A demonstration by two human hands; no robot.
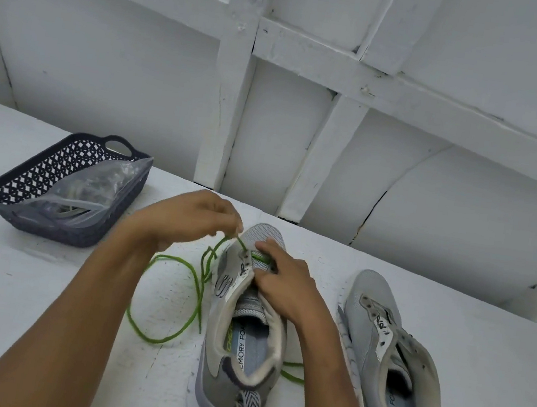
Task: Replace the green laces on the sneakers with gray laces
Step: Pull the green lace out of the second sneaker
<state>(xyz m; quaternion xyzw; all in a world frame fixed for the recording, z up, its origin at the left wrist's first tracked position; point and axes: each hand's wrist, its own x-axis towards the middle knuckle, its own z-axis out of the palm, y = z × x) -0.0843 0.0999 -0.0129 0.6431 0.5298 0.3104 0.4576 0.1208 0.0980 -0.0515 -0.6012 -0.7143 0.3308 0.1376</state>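
Progress, as I read it: roughly a quarter done, still in the removal stage.

- Outer sneaker point(393, 359), on its side to the person's right: eyelets look bare, no lace in it. Stripped, not re-laced.
- Centre sneaker point(239, 354), upright with its toe pointing away: upper eyelets empty. The green lace point(165, 292) sits only in the lowest holes near the toe, and the rest trails in loose loops on the table to the left.
- A short green piece shows by the sneaker's right side. Can't tell if it's the same lace.
- Left hand point(189, 216): fingertips together, pinching the lace just above the toe-end eyelets, strand taut.
- Right hand point(283, 281): fingers bent, gripping the centre sneaker's throat and eyelet row to brace it.
- Left to do: clear the last eyelets, then thread gray laces into both shoes. No gray lace is out yet.

Surroundings:
- Wall point(433, 199): white painted panels with a raised frame, cracks in the paint.
- Table point(38, 309): white, scuffed, flat, butts against the wall.
- Basket point(49, 227): dark lattice plastic, well apart at far left.
- Clear bag point(89, 188) inside it: pale cord-like contents, probably the gray laces, too blurred to confirm.
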